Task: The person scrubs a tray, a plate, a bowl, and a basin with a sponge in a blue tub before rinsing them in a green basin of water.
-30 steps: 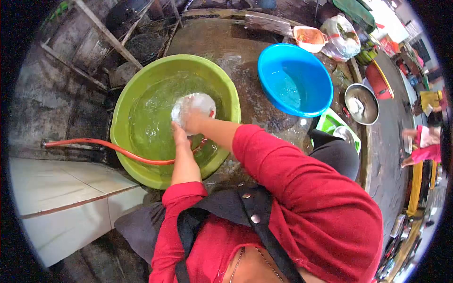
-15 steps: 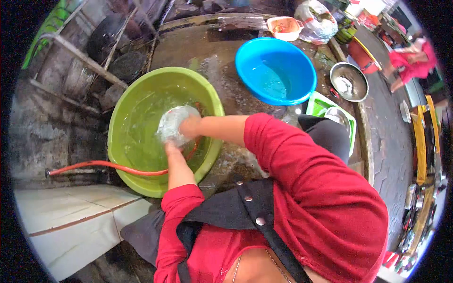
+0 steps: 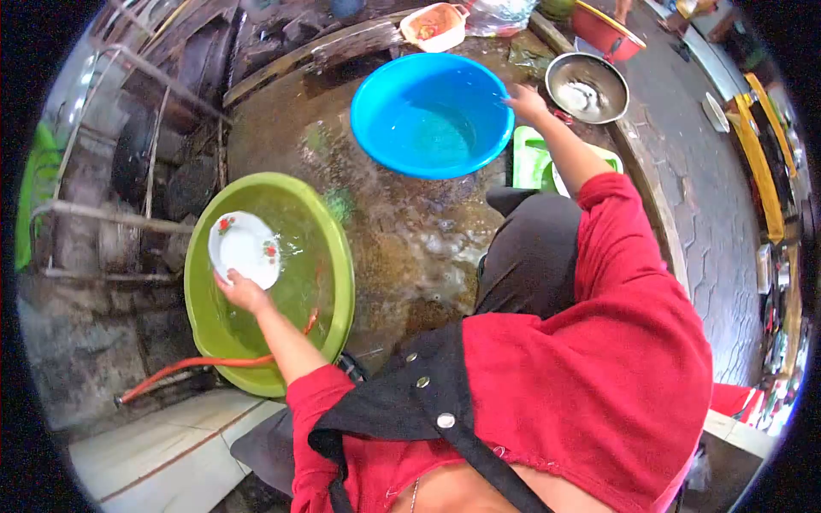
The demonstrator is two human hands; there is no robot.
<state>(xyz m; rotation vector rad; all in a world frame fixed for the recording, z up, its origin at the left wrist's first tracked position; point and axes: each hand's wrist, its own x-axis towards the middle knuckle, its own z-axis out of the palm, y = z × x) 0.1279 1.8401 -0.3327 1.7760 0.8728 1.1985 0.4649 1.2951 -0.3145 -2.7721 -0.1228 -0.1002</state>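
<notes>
My left hand [image 3: 242, 292] holds a white plate with small red flowers [image 3: 245, 248] by its lower edge, lifted over the water in the green basin [image 3: 335, 256]. My right hand [image 3: 525, 100] is stretched out to the rim of the blue basin [image 3: 432, 113], fingers resting on its right edge; nothing shows in that hand. Water stands in both basins. My red sleeves and dark apron fill the lower part of the view.
An orange hose [image 3: 184, 368] runs into the green basin from the left. A steel bowl [image 3: 586, 87], a green tray [image 3: 532, 159] and a small orange-white container [image 3: 433, 26] sit near the blue basin. The concrete floor [image 3: 402, 231] between is wet. Dark pots stand at left.
My right hand left the plate and reached over to the blue basin's rim. My left hand alone now holds the plate, lifted out of the water. The view swung to the right.
</notes>
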